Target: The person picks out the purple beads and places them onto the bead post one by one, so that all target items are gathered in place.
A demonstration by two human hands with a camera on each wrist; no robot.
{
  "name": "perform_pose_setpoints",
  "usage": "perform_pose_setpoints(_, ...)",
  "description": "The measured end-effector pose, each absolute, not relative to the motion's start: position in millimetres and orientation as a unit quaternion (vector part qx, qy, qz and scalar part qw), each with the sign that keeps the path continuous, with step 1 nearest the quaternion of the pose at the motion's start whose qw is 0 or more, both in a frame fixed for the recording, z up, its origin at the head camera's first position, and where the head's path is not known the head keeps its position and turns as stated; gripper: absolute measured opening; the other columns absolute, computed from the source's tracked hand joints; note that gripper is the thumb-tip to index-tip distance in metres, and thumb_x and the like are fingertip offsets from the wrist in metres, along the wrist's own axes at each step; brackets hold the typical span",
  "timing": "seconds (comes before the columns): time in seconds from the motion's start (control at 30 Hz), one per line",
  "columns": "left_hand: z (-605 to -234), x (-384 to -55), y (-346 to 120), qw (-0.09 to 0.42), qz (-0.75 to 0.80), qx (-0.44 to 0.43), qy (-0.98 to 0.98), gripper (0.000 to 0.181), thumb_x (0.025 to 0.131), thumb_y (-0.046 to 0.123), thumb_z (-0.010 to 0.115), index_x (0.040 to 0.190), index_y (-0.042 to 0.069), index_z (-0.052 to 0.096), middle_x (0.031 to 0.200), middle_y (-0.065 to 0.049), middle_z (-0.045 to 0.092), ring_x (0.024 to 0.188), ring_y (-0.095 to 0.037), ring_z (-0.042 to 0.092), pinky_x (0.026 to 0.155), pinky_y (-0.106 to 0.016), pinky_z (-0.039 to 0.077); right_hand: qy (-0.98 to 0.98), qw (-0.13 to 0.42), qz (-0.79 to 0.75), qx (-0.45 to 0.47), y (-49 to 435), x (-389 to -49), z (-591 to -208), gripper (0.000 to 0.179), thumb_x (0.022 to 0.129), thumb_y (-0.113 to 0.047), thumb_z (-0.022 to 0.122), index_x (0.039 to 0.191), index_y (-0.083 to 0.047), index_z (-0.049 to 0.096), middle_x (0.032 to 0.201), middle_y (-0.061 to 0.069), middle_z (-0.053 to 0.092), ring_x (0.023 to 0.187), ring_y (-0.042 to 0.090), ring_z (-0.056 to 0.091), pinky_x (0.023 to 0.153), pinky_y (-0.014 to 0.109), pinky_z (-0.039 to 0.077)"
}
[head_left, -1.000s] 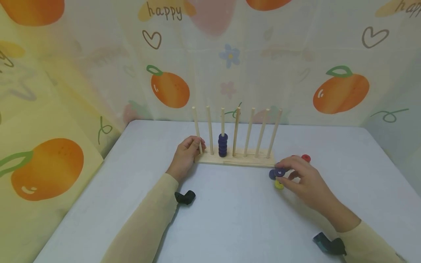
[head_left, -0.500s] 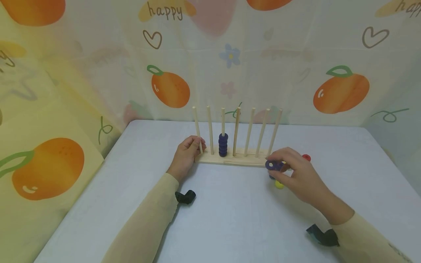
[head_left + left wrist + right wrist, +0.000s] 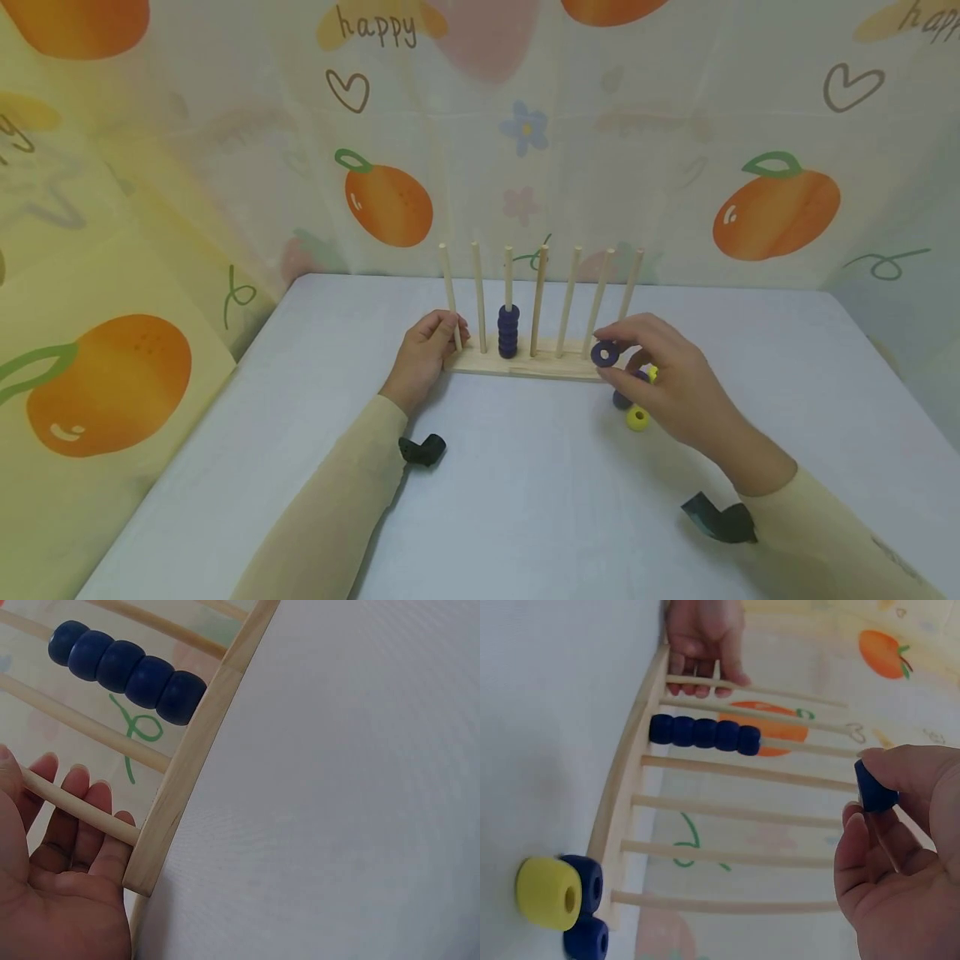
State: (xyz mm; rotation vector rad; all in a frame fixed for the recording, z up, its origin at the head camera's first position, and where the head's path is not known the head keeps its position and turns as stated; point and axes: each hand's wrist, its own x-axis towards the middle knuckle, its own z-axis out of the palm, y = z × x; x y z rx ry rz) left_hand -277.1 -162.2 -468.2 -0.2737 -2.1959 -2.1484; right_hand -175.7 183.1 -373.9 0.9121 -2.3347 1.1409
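Note:
A wooden rack with a flat base (image 3: 540, 367) and several upright pegs stands on the table. Its third peg from the left bears a stack of several dark blue beads (image 3: 508, 333); the other pegs carry none. My left hand (image 3: 422, 360) holds the leftmost peg (image 3: 82, 807) low down, thumb on one side and fingers on the other. Between thumb and fingertips, my right hand (image 3: 675, 383) pinches one blue bead (image 3: 605, 354), its hole facing the head camera. The bead is raised in front of the rack's right end, apart from the pegs in the right wrist view.
Loose beads lie by the rack's right end: a yellow bead (image 3: 637, 418), blue beads (image 3: 586, 937) and another yellow bead (image 3: 653, 374) partly behind the right hand. A fruit-patterned cloth (image 3: 585, 192) hangs behind the white table (image 3: 510, 492).
My right hand has lifted the blue bead from the loose beads and carried it left and up toward the rack. The red bead is now hidden behind that hand. My left hand stays put.

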Motion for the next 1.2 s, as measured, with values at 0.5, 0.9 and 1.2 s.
perform_pose_setpoints(0.5,-470,-278,-162,0.03,-0.693,-0.084,-0.716,0.045,0.116,0.034,0.056,0.124,-0.009,0.066,0.115,-0.017,0.068,0.114,-0.027,0.065,0.102,-0.038,0.056,-0.79,0.24,0.405,0.393,161,-185,-353,0.047,0.083,0.022,0.083,0.124,0.001,0.073,0.12,0.008,0.07,0.106,0.022,0.065,0.078,0.017,0.058)
perform_pose_setpoints(0.9,-469,-275,-162,0.028,-0.7,-0.083,-0.709,0.047,0.117,0.032,0.055,0.126,-0.013,0.062,0.115,-0.018,0.067,0.115,-0.028,0.064,0.103,-0.036,0.055,-0.76,0.261,0.414,0.427,137,-194,-327,0.043,0.084,0.021,0.083,0.123,0.005,0.072,0.12,0.011,0.068,0.108,0.023,0.064,0.08,0.022,0.059)
perform_pose_setpoints(1.2,-470,-278,-163,0.027,-0.7,-0.086,-0.708,0.048,0.115,0.036,0.056,0.123,-0.01,0.065,0.115,-0.018,0.068,0.113,-0.026,0.064,0.103,-0.037,0.055,-0.778,0.254,0.399,0.414,125,-206,-318,0.038,0.09,0.013,0.084,0.125,0.003,0.072,0.124,0.011,0.068,0.11,0.022,0.063,0.08,0.024,0.06)
